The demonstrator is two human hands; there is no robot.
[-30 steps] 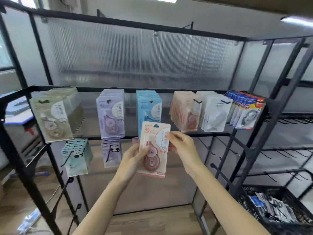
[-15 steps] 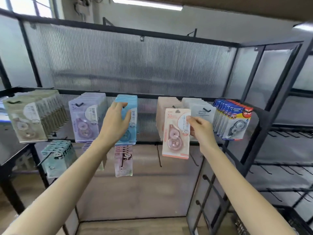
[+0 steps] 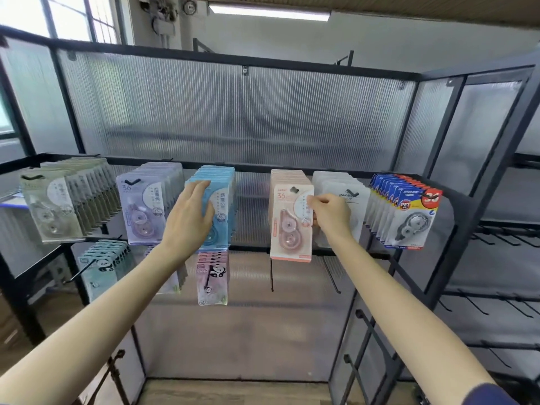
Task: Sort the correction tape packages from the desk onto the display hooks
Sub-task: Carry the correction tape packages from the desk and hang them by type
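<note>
My right hand [image 3: 331, 215] pinches the right edge of a pink correction tape package [image 3: 289, 226], held upright at the front of the pink stack [image 3: 287, 177] on its hook. The hook tip shows at the package's hang hole. My left hand [image 3: 191, 217] rests with relaxed fingers on the front of the blue package stack [image 3: 222, 194]. Along the same top rail hang green [image 3: 55, 209], purple [image 3: 143, 209], white [image 3: 342, 185] and dark blue-carded [image 3: 409, 214] stacks.
On the lower rail hang teal panda packs [image 3: 102, 264] and pink panda packs [image 3: 211, 276], with bare hooks [image 3: 271, 276] to their right. A black frame post [image 3: 455, 229] and a side rack with empty hooks [image 3: 496, 302] stand at the right.
The left hand let go of the pink package and moved onto the blue stack. The right hand carried the pink package up and right to the front of the pink stack.
</note>
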